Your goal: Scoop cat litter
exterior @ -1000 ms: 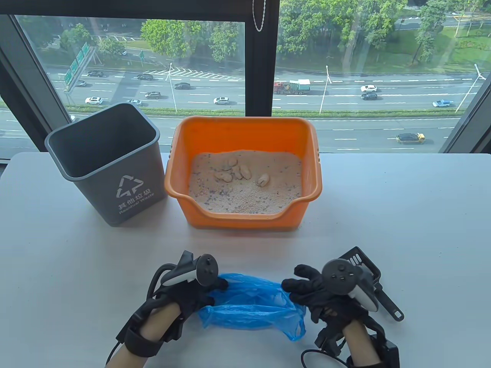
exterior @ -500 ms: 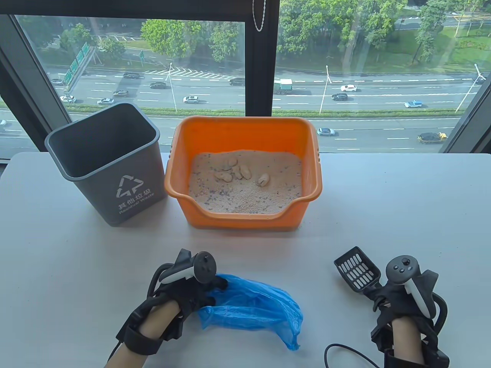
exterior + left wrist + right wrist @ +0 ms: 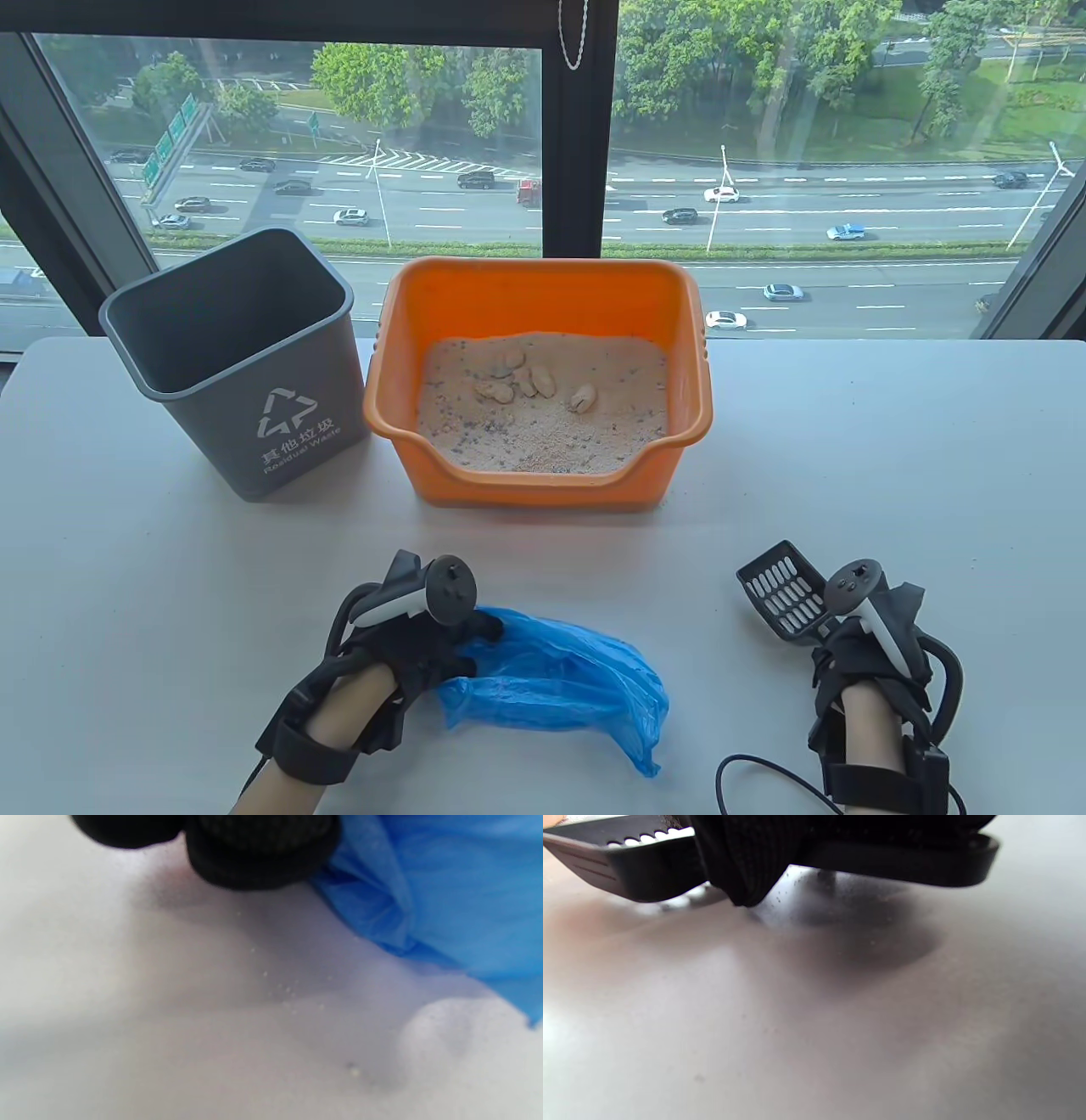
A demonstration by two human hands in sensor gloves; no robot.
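Your right hand (image 3: 857, 654) grips the handle of the black slotted plastic scoop (image 3: 785, 592), near right on the white table (image 3: 891, 441). Your left hand (image 3: 416, 632) pinches the crumpled blue plastic bag (image 3: 564, 675). The orange plastic litter box (image 3: 543, 293) of sandy litter (image 3: 543, 433) sits far centre.

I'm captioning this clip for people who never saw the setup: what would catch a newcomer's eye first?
The orange litter tray at the table's middle, filled with pale litter and a few clumps, stands out most, with a grey bin just to its left. Nearer the camera, the left hand holds a crumpled blue bag on the table, while the right hand grips a black slotted scoop.
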